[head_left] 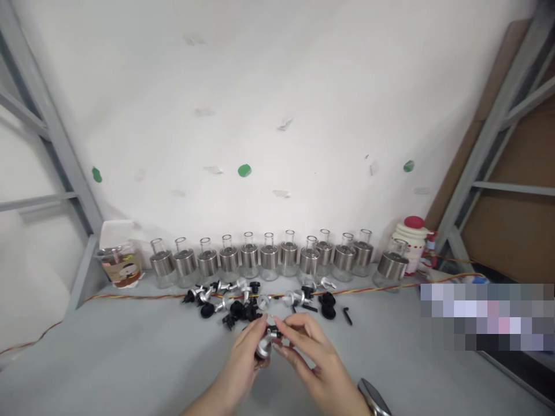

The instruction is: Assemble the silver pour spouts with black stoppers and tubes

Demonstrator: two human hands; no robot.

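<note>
Near the middle of the table's front, my left hand (243, 353) is closed around a silver bottle pourer (264, 346) with a black part at its top. The fingertips of my right hand (315, 351) pinch at that upper end, from the right side. My fingers cover much of the pourer. Just beyond my hands lies a loose spread of silver pourer pieces (225, 301) and black plastic parts (236, 309). To the right are a round black cap (328, 311) and a short black tube (347, 315).
Glass bottles with steel sleeves (229, 259) line the wall (303, 86). A red-yellow cable (368, 289) crosses the grey table (130, 358). At the left stands a plastic cup (122, 267); at the right, a cream container with red lid (411, 245). A blurred patch hides the far right.
</note>
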